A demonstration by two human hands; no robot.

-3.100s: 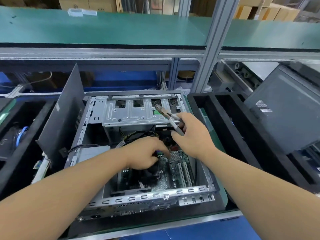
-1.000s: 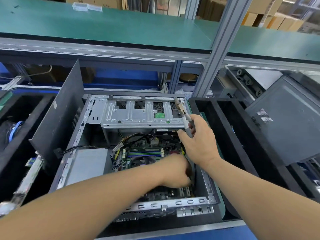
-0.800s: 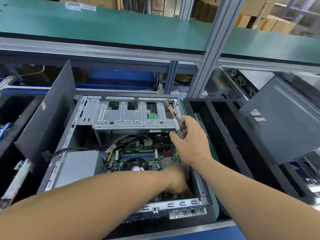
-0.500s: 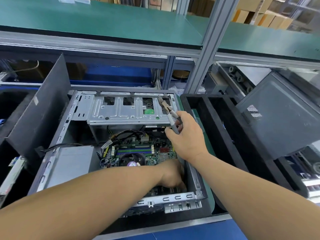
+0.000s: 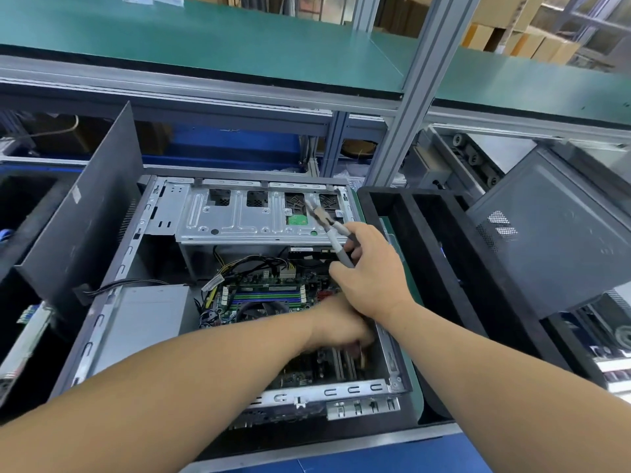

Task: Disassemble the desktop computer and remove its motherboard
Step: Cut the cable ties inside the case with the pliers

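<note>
motherboard (image 5: 273, 295) seated on floor of open computer case (image 5: 164, 213) | step: free whatever holds it at the right edge (judgement: ease, don't yank) | left hand (image 5: 341, 326) reaches deep by the case's right wall, grip hidden, cannot tell | right hand (image 5: 370, 274) above, wrapped round pliers (image 5: 327, 227), tips up

Beyond the hands, the bare stamped-metal drive cage (image 5: 252, 216) looks silvery and faintly glossy. Under them the green circuit board (image 5: 269, 295) appears matt. The grey-handled metal pliers (image 5: 333, 233) seem smooth. Right of them, the black foam tray (image 5: 444, 268) looks dull, slightly rough.
</note>
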